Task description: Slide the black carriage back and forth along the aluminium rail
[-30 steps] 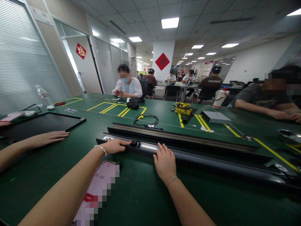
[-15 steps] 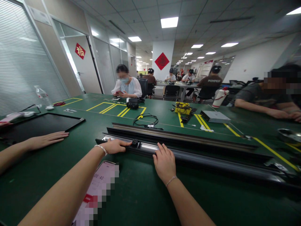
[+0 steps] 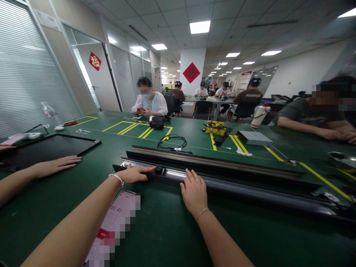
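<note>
A long black rail with a silver strip [image 3: 236, 187] lies across the green table [image 3: 167, 230] in front of me. My left hand [image 3: 134, 173] rests on the rail's left end, fingers stretched towards a small black slider block [image 3: 159, 169]. My right hand [image 3: 193, 191] lies flat on the rail just right of that block, fingers spread over the silver strip. A second dark rail [image 3: 217, 160] lies parallel behind the first. A phone showing a timer [image 3: 116, 218] lies under my left forearm.
Another person's hand [image 3: 57, 164] lies flat at the left beside a black tray [image 3: 47, 145]. A black cable [image 3: 171, 141], yellow cable bundle [image 3: 216, 128], grey box [image 3: 254, 138], metal bowl [image 3: 341, 160] and water bottle [image 3: 50, 113] sit further back. Seated people surround the table.
Both hands stay on the rail; my left hand has shifted slightly left along it. The view has tilted a little.
</note>
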Demonstrator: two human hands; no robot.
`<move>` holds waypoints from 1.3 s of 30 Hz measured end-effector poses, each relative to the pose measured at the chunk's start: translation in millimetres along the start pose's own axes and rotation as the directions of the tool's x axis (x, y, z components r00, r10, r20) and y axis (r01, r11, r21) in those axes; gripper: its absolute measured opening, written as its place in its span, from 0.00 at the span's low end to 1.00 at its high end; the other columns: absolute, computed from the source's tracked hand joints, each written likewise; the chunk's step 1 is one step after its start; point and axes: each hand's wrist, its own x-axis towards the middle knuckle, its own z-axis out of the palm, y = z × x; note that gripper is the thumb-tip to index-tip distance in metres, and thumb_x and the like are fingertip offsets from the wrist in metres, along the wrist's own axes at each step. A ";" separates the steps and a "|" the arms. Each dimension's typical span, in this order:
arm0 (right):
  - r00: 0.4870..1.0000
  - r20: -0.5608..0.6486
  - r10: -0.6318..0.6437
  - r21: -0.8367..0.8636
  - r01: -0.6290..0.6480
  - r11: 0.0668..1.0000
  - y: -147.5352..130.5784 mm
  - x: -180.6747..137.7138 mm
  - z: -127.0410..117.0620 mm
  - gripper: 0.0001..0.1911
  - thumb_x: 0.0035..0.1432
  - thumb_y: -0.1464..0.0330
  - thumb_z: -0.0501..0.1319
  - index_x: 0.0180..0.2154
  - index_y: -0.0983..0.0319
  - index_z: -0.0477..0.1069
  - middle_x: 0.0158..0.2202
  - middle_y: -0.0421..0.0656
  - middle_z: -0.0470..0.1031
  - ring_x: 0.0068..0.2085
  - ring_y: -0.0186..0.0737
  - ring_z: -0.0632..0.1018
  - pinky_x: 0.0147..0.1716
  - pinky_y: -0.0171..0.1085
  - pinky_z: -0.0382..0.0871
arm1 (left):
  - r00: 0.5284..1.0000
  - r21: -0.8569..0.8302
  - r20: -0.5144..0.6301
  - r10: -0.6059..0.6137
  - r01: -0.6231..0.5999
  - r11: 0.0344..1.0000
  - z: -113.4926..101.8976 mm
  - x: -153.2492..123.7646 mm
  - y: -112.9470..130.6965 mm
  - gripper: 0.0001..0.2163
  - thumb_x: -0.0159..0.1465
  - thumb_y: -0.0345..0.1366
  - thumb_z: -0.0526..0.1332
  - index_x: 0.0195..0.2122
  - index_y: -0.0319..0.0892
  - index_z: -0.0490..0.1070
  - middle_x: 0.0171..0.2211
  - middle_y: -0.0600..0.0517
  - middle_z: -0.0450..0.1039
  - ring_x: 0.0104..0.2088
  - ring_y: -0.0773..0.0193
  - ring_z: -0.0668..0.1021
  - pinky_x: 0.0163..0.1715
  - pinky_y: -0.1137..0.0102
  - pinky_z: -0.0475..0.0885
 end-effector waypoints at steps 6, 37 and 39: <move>1.000 0.002 0.003 0.007 -0.003 1.000 -0.5 0.2 -0.9 0.12 0.59 0.66 0.50 0.37 0.59 0.71 0.57 0.42 0.63 0.58 0.44 0.60 0.53 0.44 0.52 | 0.999 0.020 -0.002 -0.047 0.047 0.999 -0.1 0.9 4.5 0.30 0.54 0.44 0.52 0.60 0.57 0.49 0.61 0.55 0.54 0.61 0.48 0.54 0.54 0.40 0.32; 1.000 0.010 0.002 0.002 -0.002 1.000 -1.1 0.6 -2.3 0.12 0.59 0.66 0.50 0.37 0.59 0.71 0.57 0.43 0.63 0.58 0.44 0.60 0.53 0.44 0.52 | 1.000 0.058 0.030 -0.004 0.002 0.998 -1.7 2.5 5.5 0.30 0.54 0.43 0.52 0.60 0.59 0.49 0.61 0.55 0.54 0.61 0.48 0.54 0.55 0.42 0.38; 1.000 0.005 0.003 0.004 -0.003 1.000 -0.9 0.5 -1.6 0.12 0.58 0.66 0.50 0.37 0.59 0.71 0.57 0.43 0.63 0.58 0.43 0.60 0.53 0.45 0.52 | 1.000 0.059 0.030 0.000 -0.001 0.998 -2.0 2.8 5.7 0.30 0.54 0.43 0.52 0.59 0.60 0.49 0.61 0.56 0.54 0.61 0.48 0.54 0.56 0.42 0.39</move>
